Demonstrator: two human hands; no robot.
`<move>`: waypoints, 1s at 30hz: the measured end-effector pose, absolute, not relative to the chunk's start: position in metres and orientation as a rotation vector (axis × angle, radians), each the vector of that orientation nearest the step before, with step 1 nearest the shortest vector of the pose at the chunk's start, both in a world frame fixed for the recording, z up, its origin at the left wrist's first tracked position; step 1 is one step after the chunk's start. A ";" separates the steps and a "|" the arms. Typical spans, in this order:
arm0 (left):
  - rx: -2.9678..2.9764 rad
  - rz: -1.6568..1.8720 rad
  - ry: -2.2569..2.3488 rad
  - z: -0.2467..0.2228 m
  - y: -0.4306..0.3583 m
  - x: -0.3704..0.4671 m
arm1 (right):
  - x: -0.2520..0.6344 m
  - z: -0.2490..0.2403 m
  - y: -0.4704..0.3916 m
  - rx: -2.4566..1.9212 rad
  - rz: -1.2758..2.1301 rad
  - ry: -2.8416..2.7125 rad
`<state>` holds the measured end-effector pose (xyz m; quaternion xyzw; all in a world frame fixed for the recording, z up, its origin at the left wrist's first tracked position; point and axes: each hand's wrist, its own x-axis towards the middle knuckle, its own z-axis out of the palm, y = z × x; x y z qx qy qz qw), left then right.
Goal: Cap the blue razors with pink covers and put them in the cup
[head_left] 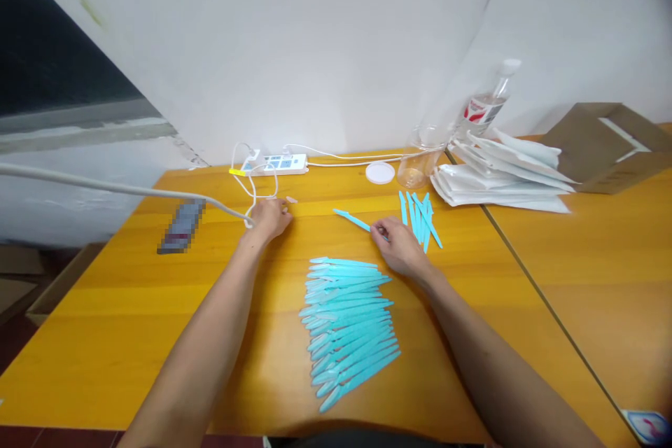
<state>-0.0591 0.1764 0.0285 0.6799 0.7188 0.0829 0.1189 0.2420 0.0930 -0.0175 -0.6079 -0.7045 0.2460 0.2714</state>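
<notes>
My right hand (396, 241) is closed on the end of a slim turquoise stick (353, 220), whose far tip points left. On the table's left half, my left hand (270, 218) is lowered at small pale pieces (291, 200) near a white cable; its fingers are bent, and whether they hold anything is too small to tell. A long row of turquoise sticks with clear-looking covers at their left ends (351, 322) lies between my forearms. Several more turquoise sticks (418, 217) lie in a loose pile just right of my right hand.
A power strip (283, 164) with cables stands by the wall. A blurred phone-like object (181, 227) lies left. Behind the pile are a round white lid (379, 172), clear jar (414, 171), bottle (486, 108), white packets (498, 178) and cardboard box (593, 147).
</notes>
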 end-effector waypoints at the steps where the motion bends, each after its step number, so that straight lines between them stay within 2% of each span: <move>1: 1.966 0.258 2.065 0.029 0.169 -0.059 | 0.242 -0.018 0.092 -1.538 0.834 -1.851; 4: 1.744 0.474 1.855 0.026 0.140 -0.059 | 0.241 -0.018 0.090 -1.315 1.202 -1.770; 7: 1.292 0.895 1.547 0.016 0.108 -0.059 | 0.241 -0.015 0.087 -1.264 1.275 -1.775; 10: 1.029 1.048 1.363 0.006 0.084 -0.058 | 0.241 -0.011 0.085 -1.256 1.311 -1.790; 17: 1.043 0.945 1.314 -0.001 0.069 -0.045 | 0.239 -0.004 0.080 -1.276 1.359 -1.824; 30: 1.689 0.583 1.169 0.017 0.055 -0.047 | 0.247 0.011 0.073 -1.097 1.248 -2.250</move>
